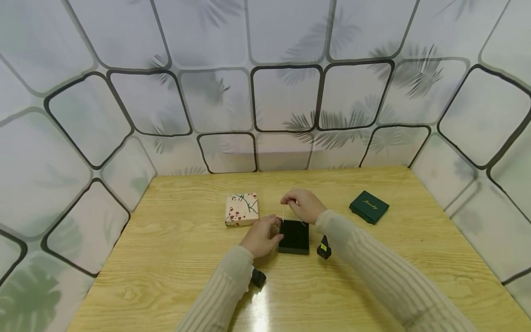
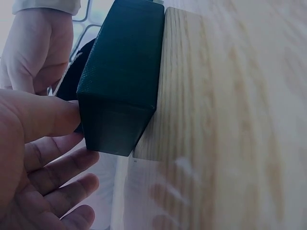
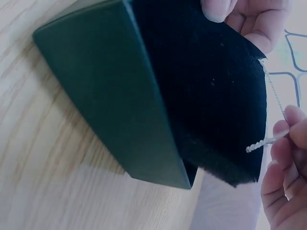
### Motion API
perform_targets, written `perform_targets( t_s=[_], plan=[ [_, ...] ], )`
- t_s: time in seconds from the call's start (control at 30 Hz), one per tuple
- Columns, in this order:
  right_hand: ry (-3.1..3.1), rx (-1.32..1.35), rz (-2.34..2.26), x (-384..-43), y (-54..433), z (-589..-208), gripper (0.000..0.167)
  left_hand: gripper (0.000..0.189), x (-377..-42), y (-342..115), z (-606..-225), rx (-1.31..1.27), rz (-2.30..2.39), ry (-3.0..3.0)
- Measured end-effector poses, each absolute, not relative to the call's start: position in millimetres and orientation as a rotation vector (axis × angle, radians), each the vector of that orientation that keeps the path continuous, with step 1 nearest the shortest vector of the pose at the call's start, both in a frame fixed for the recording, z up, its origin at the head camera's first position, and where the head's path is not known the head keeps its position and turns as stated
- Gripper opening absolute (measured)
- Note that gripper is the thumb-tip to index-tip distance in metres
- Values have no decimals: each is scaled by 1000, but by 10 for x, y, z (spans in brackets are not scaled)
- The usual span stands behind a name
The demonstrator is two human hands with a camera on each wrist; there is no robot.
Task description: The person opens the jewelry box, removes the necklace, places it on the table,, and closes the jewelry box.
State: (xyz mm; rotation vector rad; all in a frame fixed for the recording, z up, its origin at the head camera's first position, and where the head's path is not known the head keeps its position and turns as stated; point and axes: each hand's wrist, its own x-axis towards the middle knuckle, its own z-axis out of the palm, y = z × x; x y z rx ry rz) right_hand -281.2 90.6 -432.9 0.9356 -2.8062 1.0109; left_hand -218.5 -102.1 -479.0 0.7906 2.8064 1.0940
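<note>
A dark green jewelry box base (image 1: pixel 293 251) lies on the table, its black pad (image 3: pixel 211 86) tilted, with one edge raised above the rim in the right wrist view. My left hand (image 1: pixel 260 236) is at the box's left side; its thumb (image 3: pixel 216 8) lies on the pad and its fingers are at the pad's edge, the other fingers spread loose. A thin silver chain (image 3: pixel 274 88) runs from a pad corner up to my right hand (image 1: pixel 304 205), which pinches it between thumb and fingertips. A twisted piece of chain (image 3: pixel 256 145) also hangs by those fingers.
The green lid (image 1: pixel 369 207) with gold lettering lies to the right. Behind the left hand sits a cream box (image 1: pixel 242 210) with a floral print. Black wrist cameras (image 1: pixel 324 249) show beneath the sleeves. A patterned curtain (image 1: pixel 286 101) encloses the wooden table (image 1: pixel 178 221).
</note>
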Motion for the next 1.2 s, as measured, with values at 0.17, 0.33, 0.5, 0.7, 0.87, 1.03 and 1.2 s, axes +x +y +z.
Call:
perform_targets(
  t_s=[0.17,0.33,0.5,0.7,0.87,1.03,1.2],
  plan=[
    [-2805,850,1037,-2802,940,-4329,20,20,-2183,-1018,-4778,783,1076,2827],
    [-2810,845,1059,-2792,988,-4326,19,22,-2183,-1015,-4775,770,1074,2830],
    [-2825,825,1103,-2789,1038,-4330,22,20,-2182,-1010,-4771,788,1068,2838],
    [-2800,742,1105,-2821,1072,-4372,15,15,-2186,-1004,-4774,795,1062,2844],
    [-2781,718,1079,-2810,1053,-4351,8,16,-2193,-1008,-4782,811,1063,2843],
    [-2778,721,1056,-2795,1015,-4339,15,19,-2190,-1006,-4789,822,1069,2833],
    [-2815,726,1017,-2803,980,-4335,17,19,-2175,-1000,-4770,823,1071,2814]
  ],
)
